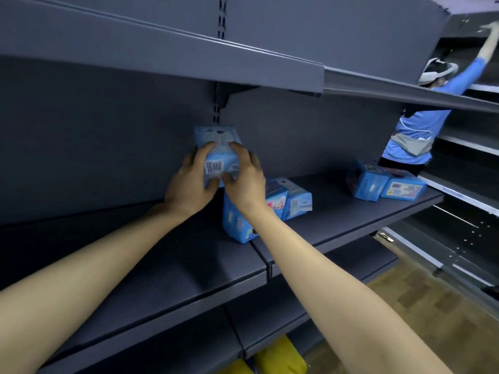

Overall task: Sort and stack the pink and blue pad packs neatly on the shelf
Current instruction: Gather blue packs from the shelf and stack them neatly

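In the head view, the person reaches both arms out over the gray shelf (162, 255). The left hand (189, 182) and the right hand (243, 179) hold a blue pack (216, 155) between them. The fingers of both hands curl round its sides, and the thumbs press near the barcode at its lower end. The pack is up in the air, close to the back wall (108, 147), and it does not touch the shelf. It looks blurry, so it is hard to say if it is one pack or two pressed together.

Just under the right wrist, a tall blue pack (237, 222) stands on the shelf near the front edge. Beside it sit a pack with pink on it (275, 201) and a small blue pack (298, 202), touching each other. Well apart, at the right end of the shelf, two more blue packs (367, 184) sit side by side.

Far off on the right, another person in a blue top (415, 130) reaches up high.

It looks like the held pack is about to be set down in a spot for the blue ones. To do this well, both hands should hold it level and squeeze only softly, since the pack looks soft. It should come down slowly, flat on the shelf, with its edges straight. The right arm is very near the tall blue pack and could knock it over. The pack with pink likely needs its own pile.
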Tool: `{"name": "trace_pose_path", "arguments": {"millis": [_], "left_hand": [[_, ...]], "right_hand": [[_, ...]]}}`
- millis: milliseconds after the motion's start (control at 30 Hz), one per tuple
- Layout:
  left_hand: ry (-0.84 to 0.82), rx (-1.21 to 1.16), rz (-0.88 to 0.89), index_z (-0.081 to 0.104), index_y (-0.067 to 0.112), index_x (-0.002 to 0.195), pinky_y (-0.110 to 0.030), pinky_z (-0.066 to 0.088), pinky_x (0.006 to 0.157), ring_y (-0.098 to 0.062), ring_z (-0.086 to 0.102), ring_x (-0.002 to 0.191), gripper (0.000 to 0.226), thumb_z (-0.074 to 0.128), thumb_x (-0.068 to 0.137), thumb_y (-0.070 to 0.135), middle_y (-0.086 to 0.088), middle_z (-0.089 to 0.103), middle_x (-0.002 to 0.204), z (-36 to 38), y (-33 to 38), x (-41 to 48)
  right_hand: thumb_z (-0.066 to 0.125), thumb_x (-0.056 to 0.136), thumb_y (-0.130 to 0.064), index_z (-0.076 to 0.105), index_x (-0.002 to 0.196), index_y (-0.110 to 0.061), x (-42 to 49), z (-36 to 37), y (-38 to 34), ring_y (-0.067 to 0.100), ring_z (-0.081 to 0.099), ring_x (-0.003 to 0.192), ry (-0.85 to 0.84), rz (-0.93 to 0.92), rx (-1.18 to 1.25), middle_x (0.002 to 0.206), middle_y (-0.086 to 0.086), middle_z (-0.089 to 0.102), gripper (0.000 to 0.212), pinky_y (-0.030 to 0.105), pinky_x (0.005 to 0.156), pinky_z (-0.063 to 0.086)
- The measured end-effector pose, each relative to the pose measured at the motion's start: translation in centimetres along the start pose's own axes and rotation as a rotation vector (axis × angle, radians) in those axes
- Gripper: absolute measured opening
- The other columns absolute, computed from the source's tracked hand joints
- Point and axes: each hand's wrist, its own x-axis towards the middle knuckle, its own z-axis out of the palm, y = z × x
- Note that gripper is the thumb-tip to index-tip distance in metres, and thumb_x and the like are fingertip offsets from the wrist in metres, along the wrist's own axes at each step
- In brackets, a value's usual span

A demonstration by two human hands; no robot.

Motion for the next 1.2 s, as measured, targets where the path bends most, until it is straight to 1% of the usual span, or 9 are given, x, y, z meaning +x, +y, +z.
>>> {"name": "trace_pose_path", "arguments": {"millis": [133,267,367,533,733,833,933,1033,1200], "left_hand": [[0.009,0.067,-0.03,0.033,0.01,0.142,-0.041,0.046,0.081,-0.036,0.052,0.112,0.067,0.063,0.083,0.003,-0.02,0.043,0.136,-2.8,-2.1,-1.2],[-0.129,0.13,-0.117,0.026,0.013,0.146,-0.042,0.046,0.087,-0.034,0.05,0.115,0.071,0.061,0.085,0.003,-0.018,0.042,0.137,-4.0,-4.2,-3.4],[-0.202,0.155,-0.2,0.021,0.017,0.148,-0.038,0.044,0.09,-0.031,0.048,0.118,0.072,0.059,0.087,0.006,-0.016,0.039,0.14,-3.9,-5.1,-5.2],[-0.25,0.145,-0.303,0.018,0.021,0.148,-0.028,0.041,0.091,-0.028,0.046,0.123,0.069,0.054,0.091,0.008,-0.01,0.024,0.149,-2.9,-6.0,-7.7],[-0.305,0.174,-0.339,0.018,0.017,0.148,-0.033,0.041,0.096,-0.03,0.042,0.127,0.068,0.055,0.091,0.01,-0.011,0.02,0.152,-3.1,-7.1,-8.4],[-0.269,0.246,-0.319,0.026,0.015,0.145,-0.038,0.041,0.096,-0.033,0.038,0.129,0.068,0.061,0.087,0.016,-0.012,0.023,0.151,-3.0,-6.3,-7.5],[-0.221,0.331,-0.232,0.031,0.011,0.143,-0.041,0.031,0.108,-0.033,0.027,0.137,0.065,0.061,0.085,0.016,-0.016,0.02,0.153,-2.8,-4.5,-5.8],[-0.164,0.332,-0.161,0.033,0.013,0.141,-0.042,0.032,0.107,-0.035,0.031,0.133,0.065,0.062,0.082,0.016,-0.015,0.027,0.149,-2.3,-2.5,-3.8],[-0.187,0.308,-0.091,0.028,0.018,0.145,-0.044,0.03,0.108,-0.034,0.027,0.136,0.069,0.06,0.084,0.021,-0.013,0.024,0.151,0.2,-0.5,-1.7]], "right_hand": [[0.06,0.085,-0.006,0.038,0.14,-0.016,-0.3,2.8,-2.0,0.036,0.054,0.109,-0.092,-0.042,-0.028,0.135,0.014,0.039,0.061,0.042,0.086,0.045],[0.062,0.086,-0.007,0.036,0.136,-0.015,-1.6,4.8,-2.4,0.036,0.055,0.105,-0.256,-0.028,-0.073,0.13,0.014,0.037,0.058,0.039,0.086,0.046],[0.06,0.087,-0.007,0.035,0.135,-0.015,-3.2,6.4,-2.1,0.035,0.056,0.103,-0.339,-0.001,-0.087,0.129,0.014,0.036,0.054,0.035,0.082,0.047],[0.058,0.088,-0.006,0.038,0.13,-0.012,-5.2,8.4,-1.5,0.033,0.057,0.103,-0.415,0.049,-0.091,0.127,0.014,0.037,0.047,0.03,0.08,0.047],[0.057,0.088,-0.004,0.037,0.133,-0.011,-6.3,9.2,-1.4,0.035,0.055,0.107,-0.451,0.042,-0.113,0.129,0.015,0.036,0.049,0.032,0.083,0.047],[0.06,0.085,-0.009,0.042,0.135,-0.01,-5.8,8.7,-1.8,0.031,0.039,0.125,-0.412,-0.016,-0.136,0.137,0.013,0.036,0.053,0.034,0.095,0.041],[0.056,0.082,-0.003,0.05,0.129,-0.007,-4.4,7.1,-2.4,0.027,0.027,0.134,-0.31,-0.09,-0.136,0.142,0.012,0.036,0.047,0.029,0.1,0.034],[0.054,0.08,0.0,0.058,0.119,-0.004,-2.6,4.7,-1.8,0.031,0.034,0.129,-0.175,-0.104,-0.114,0.138,0.014,0.043,0.04,0.031,0.097,0.035],[0.057,0.079,-0.002,0.06,0.117,-0.003,-0.6,1.1,2.2,0.038,0.044,0.114,0.011,0.013,-0.157,0.128,0.016,0.05,0.039,0.037,0.093,0.038]]}}
